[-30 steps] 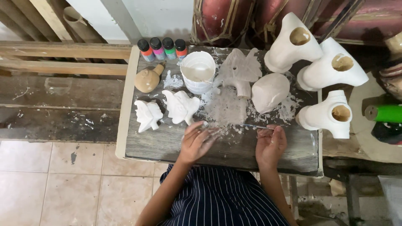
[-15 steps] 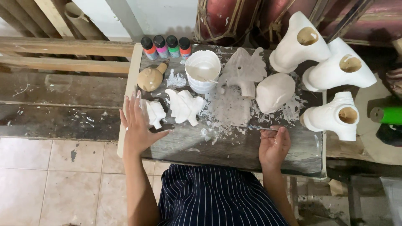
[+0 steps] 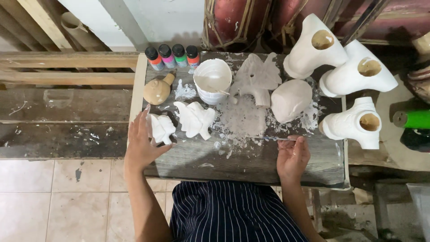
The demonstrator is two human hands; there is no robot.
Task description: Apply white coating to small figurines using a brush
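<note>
Reaching for the small white plaster figure [image 3: 161, 128] at the left edge of the grey wooden worktop [image 3: 251, 163], our left hand [image 3: 142, 145] cups it with fingers spread, touching but not yet closed. Our right hand [image 3: 292, 157] pinches a thin metal blade [image 3: 273, 138] flat on the worktop. We judge this the pick-up step; closing gently comes next. Just beside lies a larger white plaster figure [image 3: 195, 118], then a white plastic cup [image 3: 212, 80].
</note>
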